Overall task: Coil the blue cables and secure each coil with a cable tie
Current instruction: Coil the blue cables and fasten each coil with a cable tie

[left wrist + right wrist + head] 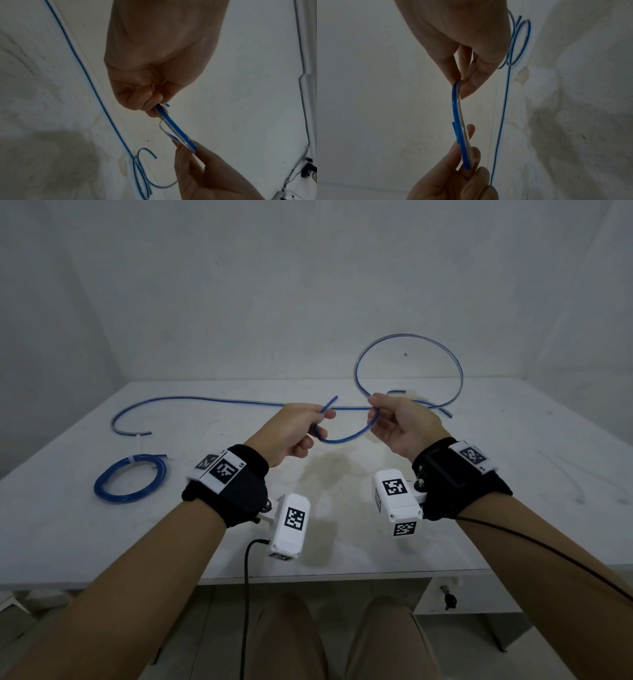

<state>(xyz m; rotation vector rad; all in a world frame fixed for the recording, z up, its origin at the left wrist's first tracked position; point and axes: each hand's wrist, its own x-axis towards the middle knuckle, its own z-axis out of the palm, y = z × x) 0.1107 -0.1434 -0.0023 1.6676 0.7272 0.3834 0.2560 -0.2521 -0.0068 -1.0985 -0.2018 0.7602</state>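
Both hands, left hand (295, 429) and right hand (400, 422), pinch the springy, light blue cable (346, 437) near its free end, toward twelve o'clock on the desk (513, 508).

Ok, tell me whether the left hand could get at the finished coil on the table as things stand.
Probably yes, once freed: the finished coil lies in the open on the left hand's side, nothing between them. But that hand now pinches the blue cable, shared with the right hand.
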